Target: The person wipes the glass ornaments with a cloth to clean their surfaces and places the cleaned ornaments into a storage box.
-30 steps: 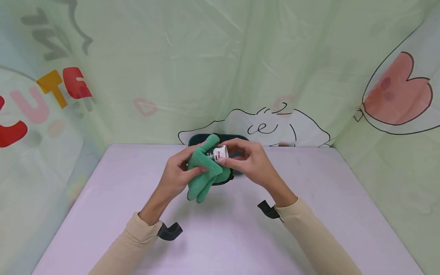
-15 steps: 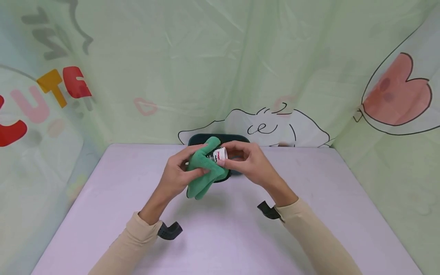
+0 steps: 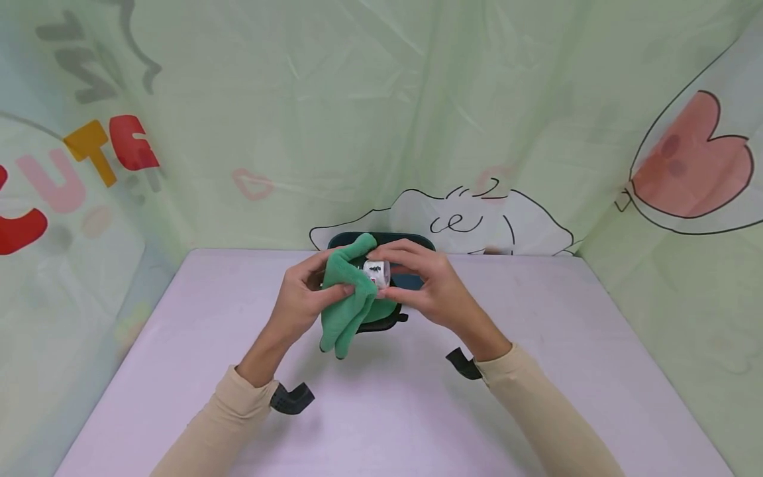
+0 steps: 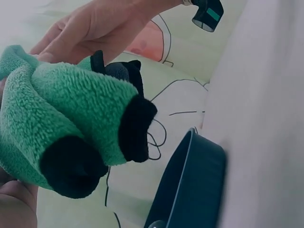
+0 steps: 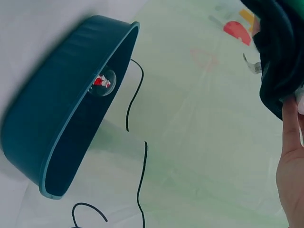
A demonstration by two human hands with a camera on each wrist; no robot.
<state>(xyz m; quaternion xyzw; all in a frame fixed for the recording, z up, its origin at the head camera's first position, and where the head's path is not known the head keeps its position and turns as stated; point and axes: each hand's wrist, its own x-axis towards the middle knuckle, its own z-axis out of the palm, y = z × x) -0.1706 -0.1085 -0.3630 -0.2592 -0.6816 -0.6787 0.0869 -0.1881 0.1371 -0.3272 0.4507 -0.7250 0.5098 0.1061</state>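
Note:
A fluffy green cloth (image 3: pixel 348 308) with black edging hangs from my left hand (image 3: pixel 298 298), thumb in front and fingers behind. In the left wrist view the cloth (image 4: pixel 71 104) is folded, its dark ends pointing toward the container. Tucked against the cloth is a small white lettered cylinder (image 3: pixel 377 273), which my right hand (image 3: pixel 432 285) pinches between thumb and fingers. Its left end is hidden by the cloth. The right wrist view shows only part of the right hand (image 5: pixel 294 175) at its edge, beside dark fabric.
Behind the hands, a dark teal container (image 3: pixel 381 237) stands at the table's far edge. Inside it, a clear globe (image 5: pixel 103 81) with a red and white figure shows in the right wrist view. A printed pale green curtain (image 3: pixel 298 132) rises behind the lilac tabletop (image 3: pixel 381 411).
The white cylinder has turned in my right fingers, so different markings face up. My right fingers have shifted left over it, and the cloth has moved slightly left and hangs lower.

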